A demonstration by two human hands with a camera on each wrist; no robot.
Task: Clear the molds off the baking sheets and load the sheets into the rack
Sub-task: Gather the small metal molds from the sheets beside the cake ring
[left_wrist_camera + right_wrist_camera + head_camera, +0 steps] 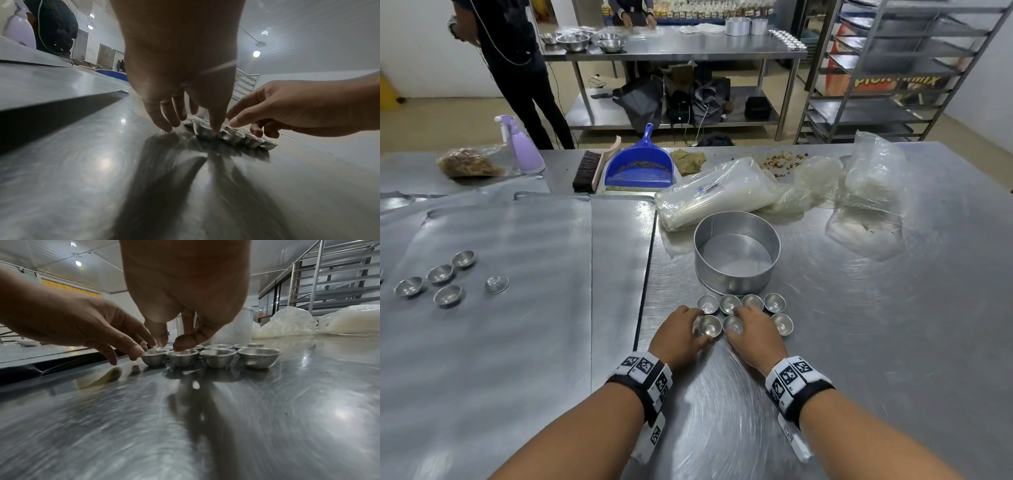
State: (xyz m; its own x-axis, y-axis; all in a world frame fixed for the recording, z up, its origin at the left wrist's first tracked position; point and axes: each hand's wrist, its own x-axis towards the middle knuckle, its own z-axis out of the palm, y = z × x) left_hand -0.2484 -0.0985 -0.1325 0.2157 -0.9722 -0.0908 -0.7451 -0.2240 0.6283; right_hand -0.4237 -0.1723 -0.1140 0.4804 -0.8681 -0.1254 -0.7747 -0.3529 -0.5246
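Note:
Overlapping grey baking sheets (500,342) cover the table's left side, and several small metal molds (441,274) stand on them at the far left. To the right, on the bare steel table, more molds sit in two rows (774,303) in front of a round cake pan (736,253). My left hand (697,325) pinches the leftmost front-row mold (202,129) between thumb and forefinger. My right hand (739,325) pinches the mold beside it (182,357), thumb on its rim. The sheet rack (893,68) stands at the far right, beyond the table.
Plastic bags (869,192) and a wrapped roll (715,192) lie behind the cake pan. A blue dustpan (640,164), a brush (589,168) and a purple spray bottle (522,145) sit at the back. A person (517,68) stands beyond the table's far left.

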